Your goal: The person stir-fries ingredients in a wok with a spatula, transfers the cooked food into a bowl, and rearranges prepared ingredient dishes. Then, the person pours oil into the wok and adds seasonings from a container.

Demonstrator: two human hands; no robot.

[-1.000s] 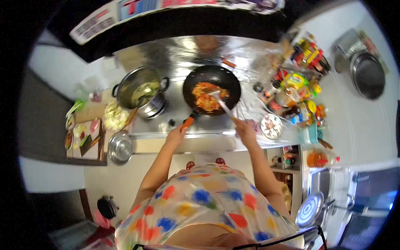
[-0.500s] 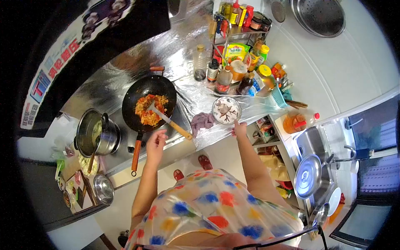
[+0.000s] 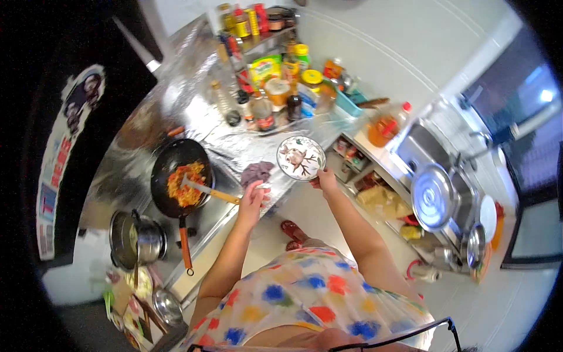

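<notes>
My right hand grips the near right rim of a round white bowl with a dark branch-like pattern. The bowl is held at the counter's front edge. My left hand is just below a crumpled purple-grey cloth, with its fingers loosely apart; whether they touch the cloth is unclear. To its left, a black wok holds reddish-orange food. A spatula with a wooden handle rests in the wok, its handle reaching toward my left hand.
A steel pot stands left of the wok. Bottles and jars crowd the back of the foil-covered counter. On the right are a sink, a metal lid and an open shelf unit. A metal bowl sits at lower left.
The view has turned toward the right. My right hand now grips the bowl, which appears tilted toward me. My left hand has moved right, from beside the wok handle to near the cloth.
</notes>
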